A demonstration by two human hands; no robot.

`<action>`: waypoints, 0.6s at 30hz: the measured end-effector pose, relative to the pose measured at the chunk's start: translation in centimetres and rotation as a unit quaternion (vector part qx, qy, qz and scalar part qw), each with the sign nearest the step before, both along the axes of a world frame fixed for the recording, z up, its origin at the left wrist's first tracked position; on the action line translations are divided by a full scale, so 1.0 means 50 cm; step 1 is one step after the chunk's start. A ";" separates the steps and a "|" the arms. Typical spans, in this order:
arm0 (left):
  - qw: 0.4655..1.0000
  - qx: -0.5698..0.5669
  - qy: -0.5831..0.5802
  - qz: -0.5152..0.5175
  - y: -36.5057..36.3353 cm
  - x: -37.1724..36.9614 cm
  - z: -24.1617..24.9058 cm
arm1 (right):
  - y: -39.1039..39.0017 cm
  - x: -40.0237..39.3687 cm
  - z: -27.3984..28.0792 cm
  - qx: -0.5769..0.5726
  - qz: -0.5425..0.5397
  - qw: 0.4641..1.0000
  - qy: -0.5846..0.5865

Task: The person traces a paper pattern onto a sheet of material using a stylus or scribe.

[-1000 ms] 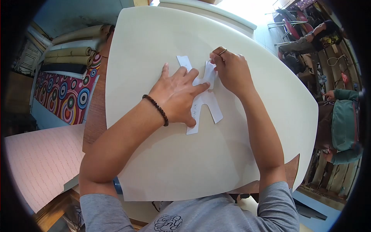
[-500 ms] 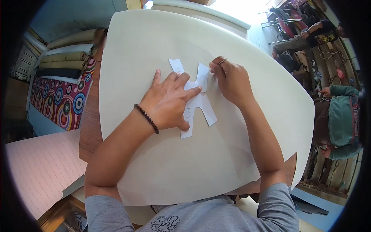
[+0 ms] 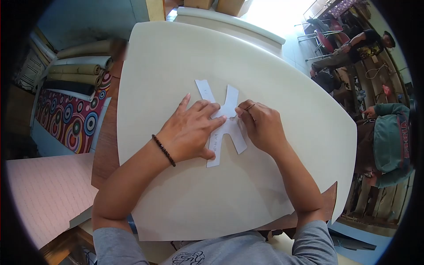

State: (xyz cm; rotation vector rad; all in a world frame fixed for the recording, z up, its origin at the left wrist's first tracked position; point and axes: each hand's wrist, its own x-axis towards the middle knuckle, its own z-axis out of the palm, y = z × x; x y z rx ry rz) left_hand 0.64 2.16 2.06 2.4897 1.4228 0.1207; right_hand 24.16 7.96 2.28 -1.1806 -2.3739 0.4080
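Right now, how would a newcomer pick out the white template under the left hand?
Find the large cream sheet at centre. Near its middle, the left hand rests on a white X-shaped template. Its four splayed legs and handwriting set it apart from the plain sheet beneath.

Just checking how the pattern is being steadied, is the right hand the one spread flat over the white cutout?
No, the left hand is spread over the white cutout, while the right hand is curled at its edge.

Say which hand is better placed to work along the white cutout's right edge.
Probably the right hand: its pinched fingertips are at that edge; the left hand lies spread across the cutout.
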 end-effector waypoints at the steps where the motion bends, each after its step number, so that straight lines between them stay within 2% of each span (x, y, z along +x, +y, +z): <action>1: 1.000 0.005 -0.007 -0.003 -0.001 -0.001 -0.005 | 0.000 0.000 -0.001 0.009 0.004 1.000 -0.001; 9: 1.000 -0.016 -0.016 -0.022 -0.007 0.002 0.006 | -0.003 -0.012 -0.005 0.027 0.018 0.999 -0.011; 11: 0.999 0.012 -0.018 -0.026 -0.013 0.002 -0.005 | -0.014 -0.013 -0.007 0.024 0.028 0.999 0.019; 18: 1.000 -0.011 -0.009 -0.016 -0.017 0.011 0.005 | -0.024 0.010 0.011 -0.034 -0.020 0.999 0.006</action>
